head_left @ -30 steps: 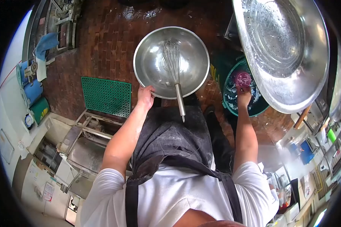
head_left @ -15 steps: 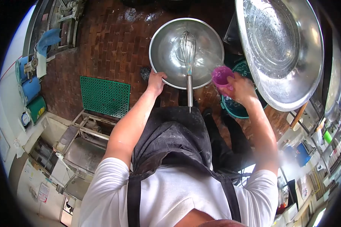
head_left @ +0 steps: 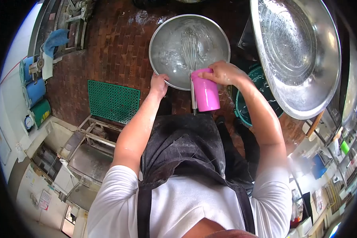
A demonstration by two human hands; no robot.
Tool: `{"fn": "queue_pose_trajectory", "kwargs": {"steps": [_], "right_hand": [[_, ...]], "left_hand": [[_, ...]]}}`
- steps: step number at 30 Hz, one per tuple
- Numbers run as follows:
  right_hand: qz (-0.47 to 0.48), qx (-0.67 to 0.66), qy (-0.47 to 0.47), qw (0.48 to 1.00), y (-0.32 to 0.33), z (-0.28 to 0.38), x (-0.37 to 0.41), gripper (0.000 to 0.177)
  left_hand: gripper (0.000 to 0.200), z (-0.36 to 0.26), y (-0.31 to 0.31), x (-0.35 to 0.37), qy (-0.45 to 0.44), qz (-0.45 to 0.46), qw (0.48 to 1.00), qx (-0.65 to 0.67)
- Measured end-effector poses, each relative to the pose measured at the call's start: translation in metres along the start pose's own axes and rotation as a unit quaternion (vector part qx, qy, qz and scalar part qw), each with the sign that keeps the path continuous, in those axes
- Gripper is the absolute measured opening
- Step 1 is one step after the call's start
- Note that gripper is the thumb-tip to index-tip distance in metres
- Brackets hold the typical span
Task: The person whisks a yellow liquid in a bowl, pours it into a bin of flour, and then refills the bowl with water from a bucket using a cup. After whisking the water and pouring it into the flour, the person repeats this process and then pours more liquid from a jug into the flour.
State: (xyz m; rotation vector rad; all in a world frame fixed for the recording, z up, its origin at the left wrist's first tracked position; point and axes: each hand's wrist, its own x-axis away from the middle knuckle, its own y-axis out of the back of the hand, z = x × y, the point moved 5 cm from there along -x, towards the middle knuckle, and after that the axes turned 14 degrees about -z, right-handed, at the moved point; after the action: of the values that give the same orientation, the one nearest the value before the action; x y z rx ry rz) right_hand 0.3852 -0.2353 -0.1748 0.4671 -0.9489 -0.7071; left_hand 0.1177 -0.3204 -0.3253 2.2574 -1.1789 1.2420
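My left hand [head_left: 159,85] is closed on the near-left rim of a large metal bowl [head_left: 162,47]. Clear water ripples inside the bowl. A balloon whisk [head_left: 189,47] rests there, its wires in the water and its handle sticking out over the near rim toward my apron. In my right hand [head_left: 224,73] is a pink plastic cup [head_left: 206,94], tipped with its mouth toward the bowl, at the near-right rim. The cup covers part of the whisk's handle. Fingers of the right hand wrap over the cup's mouth end.
A green tub [head_left: 245,107] holding water stands on the brick floor [head_left: 115,51] to my right. Above it leans a big metal basin [head_left: 325,75] with a perforated strainer [head_left: 287,39] inside. On the left lies a green mat [head_left: 113,101].
My right hand has brought the pink cup left from beside the green tub to the bowl and tipped it. Water now swirls in the bowl. My left hand keeps its hold on the rim.
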Motion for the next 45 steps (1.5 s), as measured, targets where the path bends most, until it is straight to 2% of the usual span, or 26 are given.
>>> {"fn": "queue_pose_trajectory", "kwargs": {"steps": [1, 3, 5, 8, 11, 13, 14, 16, 17, 19, 20, 22, 24, 26, 27, 29, 30, 33, 35, 37, 41, 45], "right_hand": [[0.0, 0.0, 0.0, 1.0, 0.004, 0.001, 0.004, 0.066], [0.051, -0.108, -0.116, 0.986, 0.009, -0.006, 0.026, 0.067], [-0.001, -0.056, -0.047, 0.997, 0.009, -0.029, 0.054, 0.069], [0.044, 0.011, -0.147, 0.988, 0.008, -0.089, 0.115, 0.066], [0.091, 0.125, -0.292, 0.944, -0.04, -0.194, 0.146, 0.06], [0.024, 0.267, -0.294, 0.917, -0.078, -0.243, 0.15, 0.054], [0.027, 0.266, -0.294, 0.918, -0.112, -0.277, 0.15, 0.054], [-0.056, 0.26, -0.334, 0.904, -0.169, -0.341, 0.138, 0.048], [-0.054, 0.258, -0.334, 0.905, -0.19, -0.351, 0.13, 0.048], [-0.082, 0.295, -0.25, 0.919, -0.213, -0.354, 0.11, 0.045], [-0.081, 0.293, -0.25, 0.919, -0.217, -0.358, 0.098, 0.045], [-0.116, 0.171, -0.343, 0.916, -0.221, -0.366, 0.081, 0.04], [-0.136, 0.171, -0.342, 0.914, -0.226, -0.369, 0.076, 0.035], [-0.189, 0.216, -0.307, 0.908, -0.239, -0.383, 0.075, 0.026], [-0.189, 0.216, -0.307, 0.907, -0.247, -0.391, 0.081, 0.026], [-0.264, 0.127, -0.364, 0.884, -0.261, -0.413, 0.1, 0.023], [-0.32, 0.058, -0.305, 0.895, -0.288, -0.445, 0.104, 0.024], [-0.422, 0.031, -0.247, 0.872, -0.199, -0.333, 0.134, 0.022], [-0.443, 0.033, -0.251, 0.86, -0.172, -0.313, 0.154, 0.022], [-0.529, 0.016, -0.142, 0.836, -0.119, -0.256, 0.172, 0.022], [-0.511, 0.062, -0.09, 0.853, -0.061, -0.201, 0.196, 0.025], [-0.457, 0.098, 0.0, 0.884, -0.002, -0.119, 0.179, 0.03]], "left_hand": [[0.053, 0.005, 0.006, -0.007, 0.004, 0.004, 1.0, 0.006], [0.05, 0.009, 0.01, -0.01, 0.008, 0.007, 1.0, 0.013], [0.047, 0.006, 0.007, 0.001, 0.021, -0.016, 0.999, 0.022], [0.051, 0.008, 0.009, 0.0, 0.029, -0.008, 0.998, 0.046], [0.043, 0.004, 0.004, 0.007, 0.024, -0.023, 0.998, 0.048], [0.044, 0.01, 0.007, 0.003, 0.034, -0.029, 0.998, 0.048], [0.045, 0.013, 0.009, 0.0, 0.042, -0.033, 0.997, 0.048], [0.042, 0.027, 0.026, -0.014, 0.034, -0.019, 0.998, 0.05], [0.038, 0.032, 0.03, -0.018, 0.023, -0.003, 0.998, 0.053], [0.036, 0.031, 0.027, -0.009, 0.024, -0.011, 0.999, 0.046], [0.033, 0.029, 0.025, -0.003, 0.024, -0.019, 0.999, 0.042], [0.03, 0.032, 0.025, 0.003, 0.03, -0.042, 0.998, 0.035], [0.028, 0.035, 0.031, 0.002, 0.035, -0.062, 0.997, 0.026], [0.041, 0.045, 0.037, -0.005, 0.049, -0.031, 0.998, 0.029], [0.041, 0.044, 0.033, -0.002, 0.05, -0.031, 0.998, 0.03], [0.046, 0.04, 0.026, 0.008, 0.051, -0.054, 0.997, 0.022], [0.046, 0.042, 0.031, 0.005, 0.051, -0.055, 0.997, 0.022], [0.047, 0.052, 0.039, -0.003, 0.058, -0.012, 0.998, 0.012], [0.041, 0.045, 0.031, 0.008, 0.076, -0.055, 0.996, 0.014], [0.045, 0.031, 0.011, 0.024, 0.067, -0.05, 0.996, 0.013], [0.053, 0.036, 0.016, 0.014, 0.061, -0.023, 0.998, -0.002], [0.058, 0.029, 0.004, 0.014, 0.047, -0.003, 0.999, 0.003]]}}
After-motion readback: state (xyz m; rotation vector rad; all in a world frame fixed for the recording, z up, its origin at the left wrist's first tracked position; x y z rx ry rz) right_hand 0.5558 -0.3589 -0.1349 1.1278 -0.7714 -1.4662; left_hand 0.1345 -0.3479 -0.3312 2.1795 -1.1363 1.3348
